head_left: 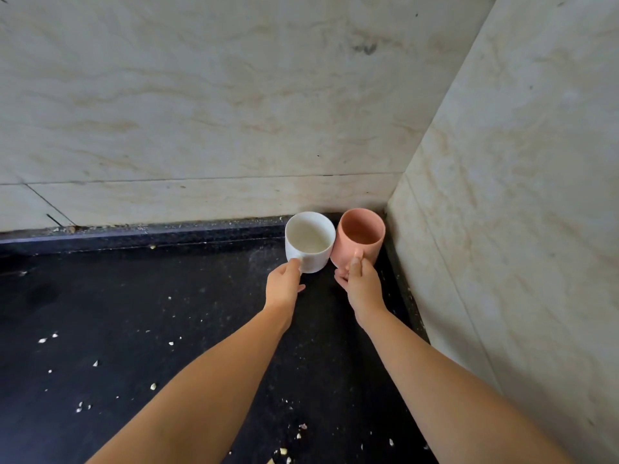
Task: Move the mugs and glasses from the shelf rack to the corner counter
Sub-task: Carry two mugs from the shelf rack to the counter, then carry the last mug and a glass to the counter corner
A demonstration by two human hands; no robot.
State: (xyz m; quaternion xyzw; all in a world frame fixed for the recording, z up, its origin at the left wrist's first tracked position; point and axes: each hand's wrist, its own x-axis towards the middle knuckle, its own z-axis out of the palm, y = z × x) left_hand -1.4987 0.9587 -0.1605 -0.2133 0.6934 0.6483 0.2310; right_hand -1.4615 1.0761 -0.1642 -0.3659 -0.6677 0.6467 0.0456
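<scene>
Head view: the white mug (310, 242) is gripped at its handle by the closed left hand (284, 287). Touching its right side, the pink mug (360, 237) is gripped by the closed right hand (363, 285), deep in the counter (134, 313) corner.

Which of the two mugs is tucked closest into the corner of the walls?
The pink mug, held by the right hand. The white mug sits to its left, farther from the side wall.
</scene>
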